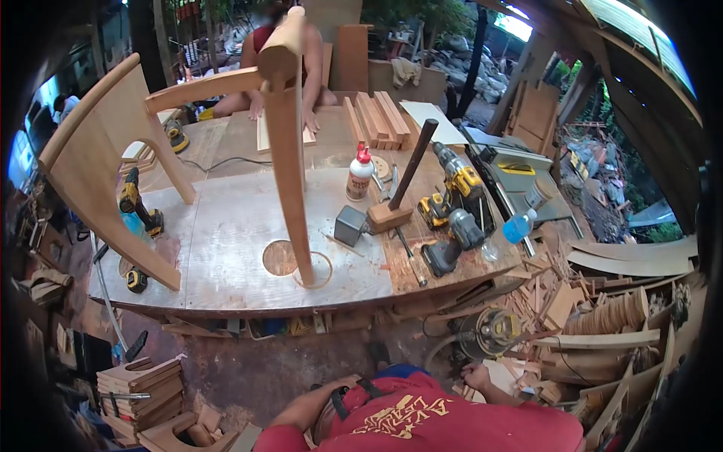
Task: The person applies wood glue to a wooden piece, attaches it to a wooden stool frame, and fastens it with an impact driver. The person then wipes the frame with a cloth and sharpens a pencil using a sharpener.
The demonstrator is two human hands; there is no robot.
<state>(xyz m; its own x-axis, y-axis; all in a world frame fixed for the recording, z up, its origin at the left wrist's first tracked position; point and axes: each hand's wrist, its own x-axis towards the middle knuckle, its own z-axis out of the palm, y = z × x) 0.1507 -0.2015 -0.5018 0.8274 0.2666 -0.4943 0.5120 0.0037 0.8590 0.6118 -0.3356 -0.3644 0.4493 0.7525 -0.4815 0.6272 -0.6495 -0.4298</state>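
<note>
My left hand (345, 382) is low at my waist, beside a dark strap (369, 387); its fingers are too small and foreshortened to read. Down at my right side is my right hand (474, 375), close to wood offcuts on the floor, its finger pose unclear. In front of me a workbench (226, 248) carries a wooden chair frame (290, 181) with a curved back panel (94, 113). Neither hand touches the chair. On the bench's right side are a glue bottle (360, 175), a mallet (392, 215), a yellow-black drill (461, 175) and a grey-black drill (452, 245).
Across the bench another person's hands (310, 122) rest by a wooden strip (262, 134). Wood strips (376, 120) lie stacked nearby. More drills (134, 197) stand at left. A shop vacuum (486, 331) and scrap wood crowd the floor at right; cut boards (143, 388) are piled at left.
</note>
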